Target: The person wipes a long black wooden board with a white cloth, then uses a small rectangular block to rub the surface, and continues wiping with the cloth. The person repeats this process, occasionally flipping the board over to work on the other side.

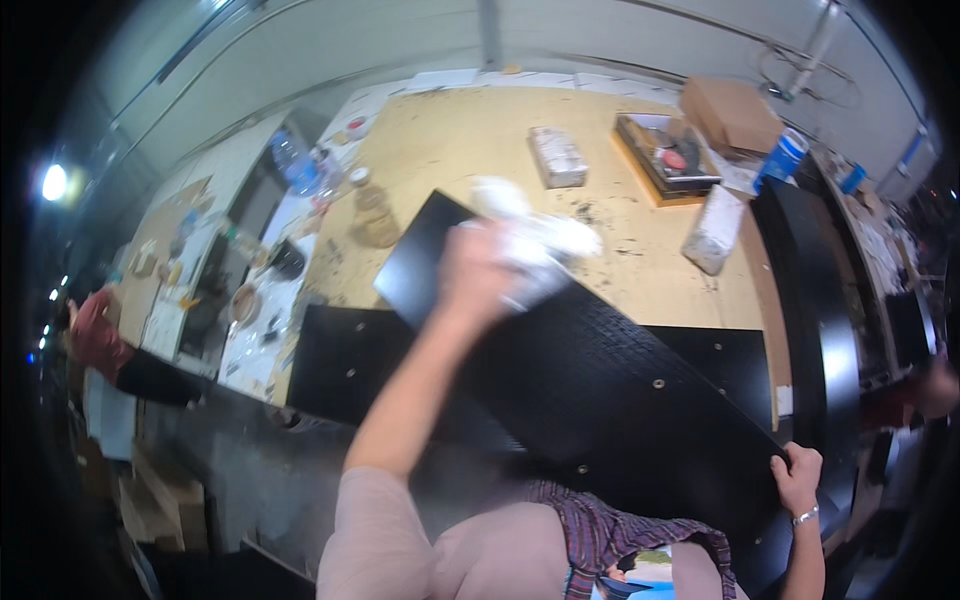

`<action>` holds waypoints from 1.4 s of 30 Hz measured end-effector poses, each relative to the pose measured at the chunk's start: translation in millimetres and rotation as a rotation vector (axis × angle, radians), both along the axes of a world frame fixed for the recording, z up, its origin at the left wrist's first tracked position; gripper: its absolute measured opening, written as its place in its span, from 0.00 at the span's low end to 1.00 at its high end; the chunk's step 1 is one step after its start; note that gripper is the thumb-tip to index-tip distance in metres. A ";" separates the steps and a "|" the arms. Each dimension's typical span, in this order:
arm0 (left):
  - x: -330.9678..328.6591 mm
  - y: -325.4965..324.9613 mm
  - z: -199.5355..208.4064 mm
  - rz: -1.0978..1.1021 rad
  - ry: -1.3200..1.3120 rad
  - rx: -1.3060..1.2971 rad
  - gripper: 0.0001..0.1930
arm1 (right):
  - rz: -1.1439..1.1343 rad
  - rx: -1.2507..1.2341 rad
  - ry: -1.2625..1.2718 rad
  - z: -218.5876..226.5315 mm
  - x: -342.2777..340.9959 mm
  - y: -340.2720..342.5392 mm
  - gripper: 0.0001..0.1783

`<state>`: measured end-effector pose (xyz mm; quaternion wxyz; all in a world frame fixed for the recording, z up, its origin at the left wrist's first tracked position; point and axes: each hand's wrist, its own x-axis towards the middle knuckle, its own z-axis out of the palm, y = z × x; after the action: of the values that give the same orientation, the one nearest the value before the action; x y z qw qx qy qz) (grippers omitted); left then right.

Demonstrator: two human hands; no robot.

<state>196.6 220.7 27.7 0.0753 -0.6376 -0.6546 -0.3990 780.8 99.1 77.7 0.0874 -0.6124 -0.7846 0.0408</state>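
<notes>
A long black board lies slantwise across the work table, on top of another black board set crosswise below it. Small round metal fittings dot both boards. My left hand, smeared by motion, presses a crumpled white cloth onto the far left end of the upper board. At that board's near right corner, my right hand grips the edge, thumb on the upper face and the other fingers partly hidden.
The table carries a bottle of yellowish liquid, a wrapped block, another block and an open box of small items. Black panels stand along the right. A co-worker's arm shows far left.
</notes>
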 end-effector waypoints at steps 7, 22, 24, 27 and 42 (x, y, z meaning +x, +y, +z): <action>-27.2 -90.7 -51.3 0.385 -0.049 -0.127 0.20 | 0.013 -0.037 0.030 -15.7 12.7 -0.9 0.27; 140.2 -59.1 9.4 -0.283 -1.007 -0.216 0.13 | -0.062 -0.174 0.059 24.0 -21.3 39.3 0.24; 226.3 -74.6 27.9 -0.497 -0.371 -0.159 0.13 | -0.091 -0.220 0.039 26.9 -18.4 49.7 0.24; 290.7 -119.5 2.3 -1.215 -0.247 -0.067 0.20 | -0.059 -0.239 0.049 25.1 -22.5 78.7 0.26; 157.8 -183.3 -68.8 -0.455 -1.734 -0.970 0.11 | 0.004 -0.204 0.041 55.8 -40.0 125.5 0.28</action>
<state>354.4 37.4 -41.1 -0.7691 -0.1999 -0.4381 -0.4202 740.7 224.6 133.5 0.0408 -0.6157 -0.7756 0.1332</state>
